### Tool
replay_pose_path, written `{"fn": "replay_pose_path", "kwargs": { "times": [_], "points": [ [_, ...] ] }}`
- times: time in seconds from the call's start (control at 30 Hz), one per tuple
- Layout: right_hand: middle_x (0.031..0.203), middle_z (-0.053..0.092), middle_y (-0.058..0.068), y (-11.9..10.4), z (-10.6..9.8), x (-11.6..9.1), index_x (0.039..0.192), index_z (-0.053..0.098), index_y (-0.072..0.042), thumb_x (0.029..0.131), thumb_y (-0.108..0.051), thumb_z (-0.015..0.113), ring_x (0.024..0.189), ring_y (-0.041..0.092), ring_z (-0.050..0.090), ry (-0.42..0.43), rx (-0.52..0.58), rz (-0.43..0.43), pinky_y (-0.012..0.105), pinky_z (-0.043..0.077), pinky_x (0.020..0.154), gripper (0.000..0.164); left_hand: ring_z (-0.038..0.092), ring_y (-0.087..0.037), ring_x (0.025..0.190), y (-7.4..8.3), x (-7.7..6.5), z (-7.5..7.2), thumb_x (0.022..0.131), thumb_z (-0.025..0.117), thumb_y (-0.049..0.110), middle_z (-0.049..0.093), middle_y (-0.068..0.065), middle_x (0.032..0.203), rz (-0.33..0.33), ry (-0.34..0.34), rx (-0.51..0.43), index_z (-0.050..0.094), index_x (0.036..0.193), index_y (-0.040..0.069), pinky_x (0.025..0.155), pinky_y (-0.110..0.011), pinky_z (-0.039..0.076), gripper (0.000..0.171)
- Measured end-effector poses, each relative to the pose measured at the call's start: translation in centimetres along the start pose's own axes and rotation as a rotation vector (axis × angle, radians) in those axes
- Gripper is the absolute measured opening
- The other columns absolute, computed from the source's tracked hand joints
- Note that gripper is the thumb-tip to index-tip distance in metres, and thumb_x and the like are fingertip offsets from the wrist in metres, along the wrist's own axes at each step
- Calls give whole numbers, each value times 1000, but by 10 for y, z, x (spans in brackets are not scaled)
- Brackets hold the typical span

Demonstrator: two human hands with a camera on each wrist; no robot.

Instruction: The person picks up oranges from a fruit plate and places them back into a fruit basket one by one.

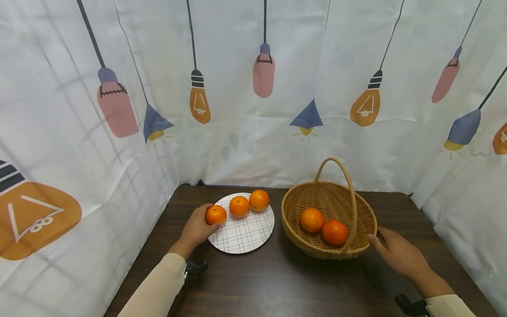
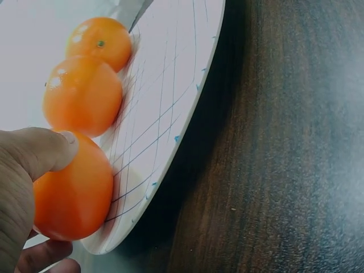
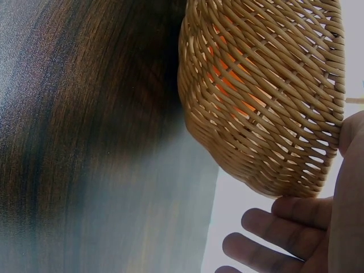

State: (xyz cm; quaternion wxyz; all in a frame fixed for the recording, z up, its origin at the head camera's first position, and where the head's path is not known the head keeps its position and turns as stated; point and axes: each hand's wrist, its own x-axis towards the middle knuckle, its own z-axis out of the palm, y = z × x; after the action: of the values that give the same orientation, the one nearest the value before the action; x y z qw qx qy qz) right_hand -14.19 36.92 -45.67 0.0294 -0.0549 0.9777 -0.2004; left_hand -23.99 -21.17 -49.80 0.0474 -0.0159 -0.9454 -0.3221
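Note:
My left hand (image 1: 196,227) grips an orange (image 1: 216,215) at the left edge of a round white plate (image 1: 246,237) with a blue grid pattern. In the left wrist view the thumb lies over that orange (image 2: 77,193) and fingertips show beneath it. Two more oranges (image 1: 239,206) sit behind it on the plate. On the right, my right hand (image 1: 402,255) holds the rim of a wicker basket (image 1: 322,193) between thumb and index finger, the other fingers spread below. Inside the basket lie two oranges (image 1: 311,219).
Both plate and basket stand on a dark wooden table (image 1: 257,286), the basket to the plate's right. Its tall arched handle (image 1: 352,198) rises above the rim. A white curtain (image 1: 237,149) printed with lamps hangs behind and along both sides.

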Motion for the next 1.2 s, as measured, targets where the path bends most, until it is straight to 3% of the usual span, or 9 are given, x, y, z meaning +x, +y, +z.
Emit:
{"fn": "replay_pose_path", "kwargs": {
  "times": [0.2, 0.43, 0.83, 1.2],
  "points": [
    [142, 49, 37, -1, 1, -1, 148, 42, 10, 107, -58, 37, 122, 56, 53, 2, 3, 3, 69, 49, 83, 80, 55, -40, 120, 0, -2, 3, 83, 84, 29, 52, -24, 140, -4, 20, 11, 47, 145, 0, 103, -61, 43, 78],
    [142, 48, 38, 0, -1, 0, 148, 41, 11, 108, -57, 36, 122, 56, 52, -9, -1, 7, 69, 48, 84, 79, 57, -37, 116, 3, -5, 4, 80, 85, 31, 55, -21, 137, 37, 30, 20, 50, 143, 0, 101, -59, 46, 78],
    [142, 49, 37, -1, -1, 0, 148, 42, 11, 108, -57, 36, 123, 56, 52, -1, 2, 3, 69, 48, 84, 79, 54, -37, 124, 25, -10, -3, 81, 85, 31, 52, -19, 143, 51, 11, 18, 50, 145, 4, 105, -59, 44, 79],
    [143, 47, 38, -1, -1, -1, 148, 41, 12, 108, -56, 36, 124, 57, 51, -1, 2, -3, 70, 47, 86, 79, 55, -34, 123, 42, -17, -6, 80, 86, 33, 54, -17, 142, 110, 4, 11, 52, 144, 6, 104, -56, 45, 77]
  ]
}}
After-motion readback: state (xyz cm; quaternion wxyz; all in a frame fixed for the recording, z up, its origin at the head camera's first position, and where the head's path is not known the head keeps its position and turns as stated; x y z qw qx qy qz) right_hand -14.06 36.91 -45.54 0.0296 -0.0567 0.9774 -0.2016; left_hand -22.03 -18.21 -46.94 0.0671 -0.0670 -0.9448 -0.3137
